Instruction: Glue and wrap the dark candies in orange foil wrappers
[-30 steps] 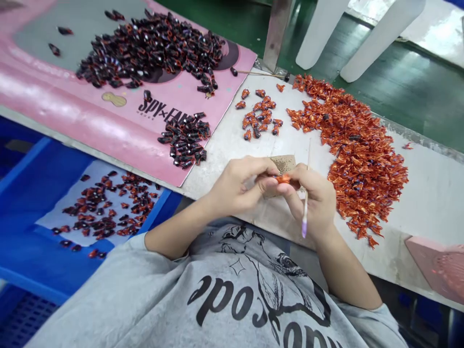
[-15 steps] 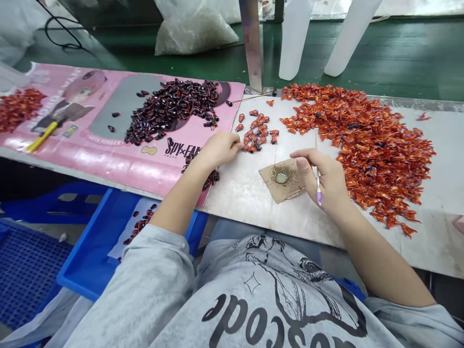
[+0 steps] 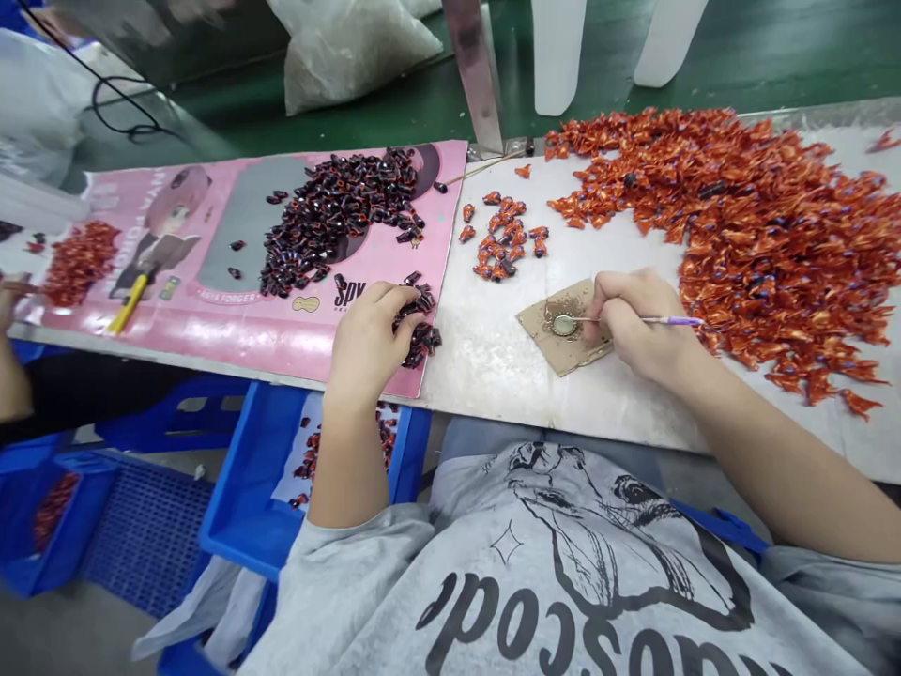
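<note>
My left hand [image 3: 370, 343] is at a small pile of dark, glossy pieces with red edges [image 3: 424, 347] near the right edge of the pink mat. Its thumb and index finger are apart at the pile's left side; the other fingertips are partly hidden. Between the fingers of my right hand [image 3: 637, 324] is a thin stick with a purple end [image 3: 679, 321]. The stick's thin tip reaches into a small round metal cap [image 3: 564, 325]. Under the cap lies a stained piece of cardboard [image 3: 581, 357]. Several orange pieces with dark parts [image 3: 501, 239] are grouped behind it.
A large heap of orange pieces [image 3: 788, 253] spreads at the right. More dark pieces [image 3: 338, 207] lie on the pink mat [image 3: 282, 329], with a yellow cutter [image 3: 129, 305]. Another person's hand [image 3: 9, 299] is far left. Below the table edge stands a blue tray [image 3: 243, 488].
My left hand has moved from beside the orange group to the small dark pile. My right hand has turned the stick from upright to level, its tip now in the cap. The view has shifted.
</note>
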`<state>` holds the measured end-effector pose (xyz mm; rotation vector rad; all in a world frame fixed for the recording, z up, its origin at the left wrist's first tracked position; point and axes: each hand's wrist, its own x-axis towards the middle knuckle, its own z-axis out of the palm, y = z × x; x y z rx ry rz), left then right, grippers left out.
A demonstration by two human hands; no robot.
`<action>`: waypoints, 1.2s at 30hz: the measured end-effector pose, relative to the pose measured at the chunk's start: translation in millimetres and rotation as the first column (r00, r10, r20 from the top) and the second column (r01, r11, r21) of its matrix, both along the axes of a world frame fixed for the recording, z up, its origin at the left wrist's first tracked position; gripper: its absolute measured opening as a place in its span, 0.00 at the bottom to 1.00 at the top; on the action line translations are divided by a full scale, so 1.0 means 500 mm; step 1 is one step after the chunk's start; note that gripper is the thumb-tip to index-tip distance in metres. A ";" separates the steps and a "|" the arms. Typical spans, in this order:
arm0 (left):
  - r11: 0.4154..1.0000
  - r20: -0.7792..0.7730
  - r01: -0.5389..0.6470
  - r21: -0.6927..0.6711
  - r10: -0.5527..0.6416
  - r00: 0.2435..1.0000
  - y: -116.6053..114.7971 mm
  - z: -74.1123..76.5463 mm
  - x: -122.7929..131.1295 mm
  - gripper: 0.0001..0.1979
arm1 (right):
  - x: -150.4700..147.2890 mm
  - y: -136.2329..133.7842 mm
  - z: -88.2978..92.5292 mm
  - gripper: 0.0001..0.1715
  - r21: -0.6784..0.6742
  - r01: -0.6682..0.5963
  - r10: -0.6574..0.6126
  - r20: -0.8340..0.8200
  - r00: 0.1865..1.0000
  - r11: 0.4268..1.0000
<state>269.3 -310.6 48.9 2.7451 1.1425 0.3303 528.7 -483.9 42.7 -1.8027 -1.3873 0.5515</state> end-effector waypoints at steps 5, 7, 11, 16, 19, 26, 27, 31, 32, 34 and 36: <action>0.998 -0.085 0.055 0.039 -0.052 0.995 0.011 -0.002 0.025 0.16 | 0.006 0.015 -0.003 0.17 -0.157 0.026 -0.035 -0.052 0.998 0.987; 0.992 -0.183 0.110 0.056 -0.098 0.978 0.024 -0.003 0.039 0.20 | 0.006 0.018 -0.002 0.17 -0.155 0.033 -0.048 -0.093 0.994 0.987; 0.966 -0.307 0.251 0.059 -0.221 0.926 0.054 -0.010 0.055 0.22 | 0.004 0.021 -0.006 0.14 -0.125 0.003 -0.029 -0.209 0.977 0.992; 0.940 -0.273 0.339 0.050 -0.313 0.910 0.078 -0.019 0.050 0.21 | 0.004 0.020 -0.011 0.15 -0.111 0.028 -0.049 -0.188 0.981 0.993; 0.931 -0.267 0.364 0.039 -0.341 0.901 0.083 -0.020 0.044 0.21 | 0.004 0.016 -0.005 0.16 -0.129 0.041 -0.067 -0.199 0.978 0.991; 0.905 -0.174 0.421 -0.055 -0.424 0.889 0.099 -0.025 0.032 0.18 | 0.007 0.010 0.011 0.12 -0.187 0.047 -0.086 -0.206 0.975 0.981; 0.903 -0.167 0.424 -0.064 -0.429 0.888 0.100 -0.026 0.031 0.19 | 0.007 0.011 0.010 0.12 -0.189 0.042 -0.082 -0.210 0.974 0.981; 0.903 -0.171 0.424 -0.071 -0.430 0.887 0.103 -0.030 0.027 0.20 | 0.006 0.012 0.009 0.12 -0.173 0.003 -0.038 -0.200 0.979 0.985; 0.904 -0.173 0.421 -0.071 -0.427 0.887 0.103 -0.031 0.026 0.21 | 0.005 0.012 0.009 0.12 -0.158 0.000 -0.030 -0.183 0.983 0.987; 0.905 -0.172 0.419 -0.075 -0.425 0.889 0.102 -0.032 0.025 0.21 | 0.003 0.010 0.012 0.13 -0.155 -0.018 -0.010 -0.177 0.984 0.988; 0.903 -0.161 0.422 -0.081 -0.429 0.889 0.101 -0.031 0.024 0.20 | 0.003 0.009 0.014 0.14 -0.169 -0.033 0.000 -0.190 0.982 0.985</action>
